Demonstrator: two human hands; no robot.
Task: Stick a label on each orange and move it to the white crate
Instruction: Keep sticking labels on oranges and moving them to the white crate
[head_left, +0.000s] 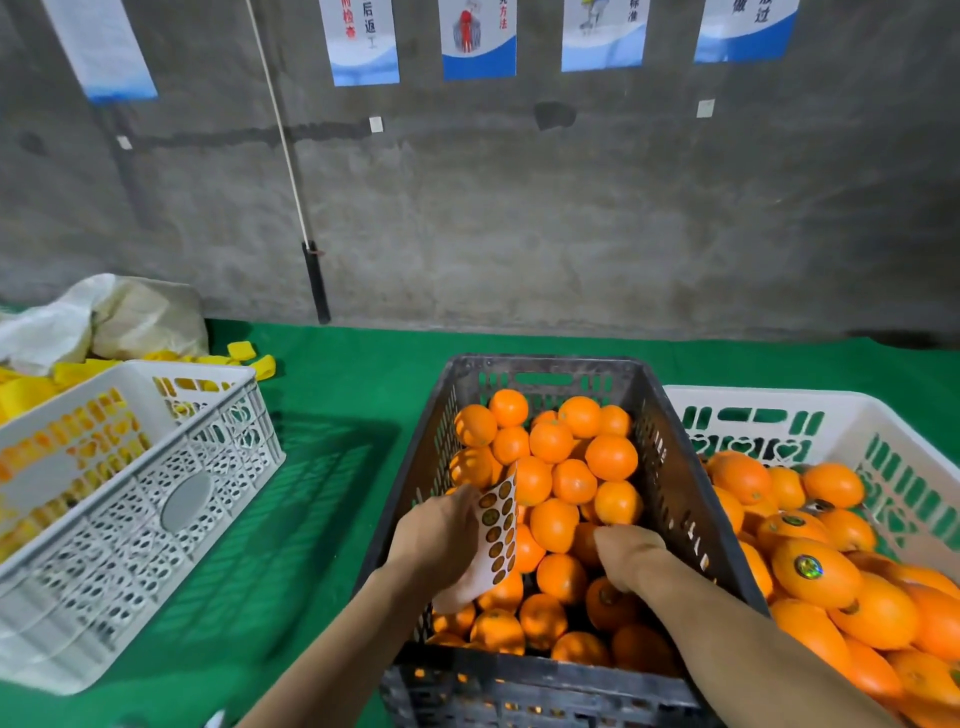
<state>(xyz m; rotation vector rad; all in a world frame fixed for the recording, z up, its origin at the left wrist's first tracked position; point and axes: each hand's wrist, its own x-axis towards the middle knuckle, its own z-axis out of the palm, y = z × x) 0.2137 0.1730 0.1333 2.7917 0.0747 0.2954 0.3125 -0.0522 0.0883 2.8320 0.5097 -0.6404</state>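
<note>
head view shows the left hand (449, 525) pinching the label sheet (497, 535) over the dark crate (540, 364), the right hand (629, 553) down among its oranges (554, 522) with fingers hidden, grip impossible to tell, and the white crate (779, 397) just to the right, nearer that right hand.

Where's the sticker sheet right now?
The sticker sheet sits low and centre in the head view, held by the left hand over the left side of the dark crate, with the right hand just to its right.
</note>
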